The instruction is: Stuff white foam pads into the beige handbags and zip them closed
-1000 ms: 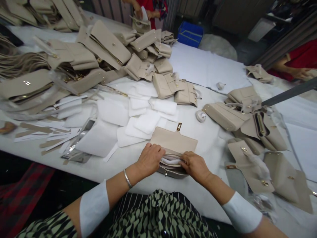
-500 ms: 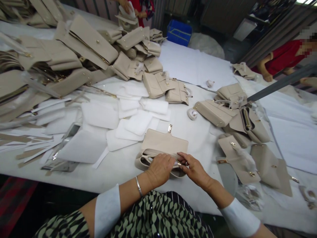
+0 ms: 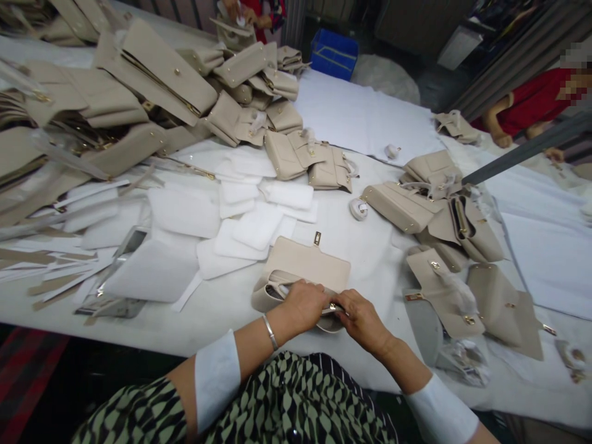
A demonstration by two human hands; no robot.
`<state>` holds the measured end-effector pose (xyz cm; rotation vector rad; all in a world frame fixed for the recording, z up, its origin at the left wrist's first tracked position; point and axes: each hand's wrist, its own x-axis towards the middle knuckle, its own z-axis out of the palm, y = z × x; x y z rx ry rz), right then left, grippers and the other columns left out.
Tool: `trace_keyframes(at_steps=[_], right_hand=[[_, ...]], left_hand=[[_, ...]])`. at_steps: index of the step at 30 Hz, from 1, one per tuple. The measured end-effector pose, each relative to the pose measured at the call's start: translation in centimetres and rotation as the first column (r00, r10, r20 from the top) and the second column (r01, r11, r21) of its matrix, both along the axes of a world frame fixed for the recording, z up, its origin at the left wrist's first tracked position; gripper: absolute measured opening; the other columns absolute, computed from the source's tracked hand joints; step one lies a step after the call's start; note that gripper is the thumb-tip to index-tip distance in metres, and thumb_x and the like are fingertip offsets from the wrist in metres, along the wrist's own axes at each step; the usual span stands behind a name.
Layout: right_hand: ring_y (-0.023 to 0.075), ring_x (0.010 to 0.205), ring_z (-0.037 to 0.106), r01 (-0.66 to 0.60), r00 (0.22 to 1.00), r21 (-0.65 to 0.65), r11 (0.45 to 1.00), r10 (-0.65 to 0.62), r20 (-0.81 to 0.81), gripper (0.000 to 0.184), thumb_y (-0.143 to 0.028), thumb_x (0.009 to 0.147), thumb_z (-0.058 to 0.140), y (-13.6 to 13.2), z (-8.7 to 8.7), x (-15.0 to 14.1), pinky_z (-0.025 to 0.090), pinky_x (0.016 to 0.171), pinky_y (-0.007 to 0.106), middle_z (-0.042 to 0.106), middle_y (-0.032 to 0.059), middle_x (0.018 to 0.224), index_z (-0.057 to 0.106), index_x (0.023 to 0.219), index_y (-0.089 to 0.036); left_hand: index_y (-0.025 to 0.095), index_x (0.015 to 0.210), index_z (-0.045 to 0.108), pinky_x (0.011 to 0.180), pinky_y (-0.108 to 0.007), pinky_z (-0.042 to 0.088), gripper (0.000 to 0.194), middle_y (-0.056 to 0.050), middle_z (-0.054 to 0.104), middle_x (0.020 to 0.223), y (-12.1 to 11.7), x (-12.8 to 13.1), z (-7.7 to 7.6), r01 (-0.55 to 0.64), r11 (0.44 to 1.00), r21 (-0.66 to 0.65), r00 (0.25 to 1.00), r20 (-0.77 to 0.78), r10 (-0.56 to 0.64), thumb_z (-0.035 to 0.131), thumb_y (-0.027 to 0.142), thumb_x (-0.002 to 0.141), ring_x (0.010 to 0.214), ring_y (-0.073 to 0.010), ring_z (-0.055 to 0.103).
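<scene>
A seated worker's left hand [image 3: 303,305] and right hand [image 3: 363,320] close on the open front of a beige leather flap handbag [image 3: 308,262], which lies near the counter's front edge, its flap spread away from the worker. The two hands sit side by side, almost meeting, with fingers curled over the bag's mouth and gripping it; a thin silver bangle [image 3: 269,332] circles the left wrist, and a white protective cuff [image 3: 217,379] covers the forearm behind it. A small gold metal clasp tab [image 3: 317,238] stands up at the flap's far end.

Soft white foam pads [image 3: 259,225] lie scattered just beyond the flap on the white-covered counter [image 3: 222,302]. A heaped pile of beige leather bags [image 3: 157,68] rises farther back, and more bags [image 3: 402,206] sit loosely to the right. A co-worker in red [image 3: 531,102] works at the far right corner of the counter, and a blue plastic crate [image 3: 333,54] sits beyond it.

Pressure from a tight grip could crease the soft leather at the bag's mouth. Any dragging across the crowded counter could let the gold clasp tab scratch a neighbouring panel, while a careless elbow could knock the loose pads or nearby bags out of place or off the edge.
</scene>
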<state>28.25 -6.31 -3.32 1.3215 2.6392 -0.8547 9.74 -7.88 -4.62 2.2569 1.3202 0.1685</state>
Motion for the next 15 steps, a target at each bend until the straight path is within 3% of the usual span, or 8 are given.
trace_keyframes(at_steps=[3, 6, 10, 15], right_hand=[[0.0194, 0.092, 0.050, 0.023, 1.000, -0.004, 1.000, -0.023, -0.014, 0.022, -0.008, 0.075, 0.050, -0.4, 0.1, 0.2, 0.042, 0.081, 0.031, 0.057, 0.0040, 0.091, 0.055, 0.093, -0.021], [0.0183, 0.092, 0.049, -0.048, 0.999, -0.050, 0.998, 0.049, 0.019, 0.022, -0.006, 0.070, 0.051, -0.5, 0.7, -0.3, 0.040, 0.078, 0.028, 0.057, 0.0019, 0.090, 0.052, 0.087, -0.021], [0.0174, 0.088, 0.049, -0.188, 0.974, -0.070, 0.980, 0.195, 0.112, 0.026, -0.004, 0.068, 0.047, 0.5, 1.7, -1.5, 0.038, 0.075, 0.027, 0.057, 0.0012, 0.087, 0.051, 0.087, -0.021], [0.0157, 0.083, 0.054, -0.226, 0.945, -0.098, 0.969, 0.243, 0.221, 0.021, -0.011, 0.070, 0.055, 1.5, 2.5, -2.3, 0.036, 0.068, 0.024, 0.057, 0.0014, 0.089, 0.052, 0.089, -0.021]], left_hand=[[0.018, 0.089, 0.062, 0.071, -0.034, 0.044, 0.013, -0.005, 0.065, 0.080, -0.3, 0.1, -0.1, 0.060, 0.998, 0.032, 0.997, 0.037, -0.061, 0.052, 0.020, 0.083, 0.074, -0.0208, 0.062], [0.020, 0.087, 0.062, 0.072, -0.031, 0.044, 0.011, -0.002, 0.065, 0.081, -1.2, -0.4, -0.6, 0.142, 0.989, 0.046, 0.977, 0.151, -0.147, 0.054, 0.017, 0.080, 0.076, -0.0188, 0.061], [0.018, 0.087, 0.062, 0.074, -0.032, 0.044, 0.011, -0.003, 0.065, 0.085, -2.1, -0.8, -1.1, 0.089, 0.991, 0.096, 0.981, 0.162, -0.104, 0.052, 0.018, 0.083, 0.079, -0.0186, 0.060], [0.017, 0.082, 0.065, 0.072, -0.031, 0.044, 0.014, -0.004, 0.066, 0.081, -1.9, -0.3, -1.3, 0.085, 0.990, 0.116, 0.985, 0.139, -0.101, 0.052, 0.023, 0.085, 0.077, -0.0182, 0.060]])
